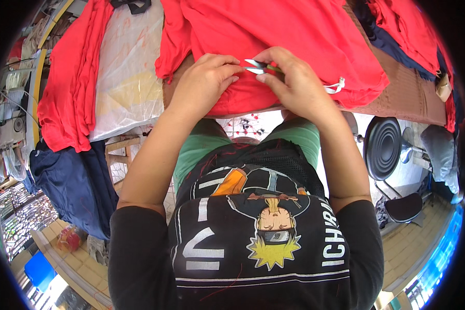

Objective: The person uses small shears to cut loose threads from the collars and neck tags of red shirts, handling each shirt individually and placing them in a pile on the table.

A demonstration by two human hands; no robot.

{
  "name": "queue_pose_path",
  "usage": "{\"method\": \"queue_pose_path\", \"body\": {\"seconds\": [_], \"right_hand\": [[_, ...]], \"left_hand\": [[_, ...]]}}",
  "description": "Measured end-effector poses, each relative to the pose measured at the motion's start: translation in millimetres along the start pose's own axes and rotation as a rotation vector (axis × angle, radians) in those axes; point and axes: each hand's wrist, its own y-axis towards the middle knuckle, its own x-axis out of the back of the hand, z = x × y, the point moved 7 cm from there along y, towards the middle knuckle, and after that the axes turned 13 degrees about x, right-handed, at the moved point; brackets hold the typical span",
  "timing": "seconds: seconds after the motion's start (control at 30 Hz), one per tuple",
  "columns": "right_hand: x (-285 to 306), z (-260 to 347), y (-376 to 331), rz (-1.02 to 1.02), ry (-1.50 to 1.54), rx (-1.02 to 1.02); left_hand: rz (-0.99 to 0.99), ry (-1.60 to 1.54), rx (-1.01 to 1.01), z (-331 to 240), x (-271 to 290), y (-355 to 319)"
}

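A red garment (289, 31) lies spread over the table in front of me. My right hand (295, 82) is closed around a small pair of thread snips (255, 70) with a green handle. Their two pale blades stand apart and point left toward my other hand. My left hand (205, 78) is closed in a pinch over the garment, its fingertips close to the blade tips. What lies between those fingertips is too small to make out. A white drawstring (336, 86) hangs from the garment's edge, to the right of my right hand.
Folded red cloth (72, 72) and dark blue cloth (77, 175) hang at the left, next to plastic sheeting (129, 67). More red cloth (405, 36) lies at the far right of the brown tabletop (403, 95). A round black stool (383, 147) stands below it.
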Motion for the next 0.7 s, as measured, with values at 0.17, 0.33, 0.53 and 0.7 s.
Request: {"method": "queue_pose_path", "body": {"seconds": [0.17,0.33,0.53,0.7], "right_hand": [[-20,-30,-10,0.011,0.161,-0.143],[-19,-26,-10,0.025,0.185,-0.224],[-16,-26,-14,0.036,0.177,-0.155],[-18,-22,-14,0.073,0.201,-0.083]], "left_hand": [[-0.048,-0.074,0.062,8,-11,-5],[-0.042,-0.108,0.119,8,-10,-4],[0.111,-0.278,0.244,12,-8,-6],[0.141,-0.308,0.319,14,-12,-9]]}}
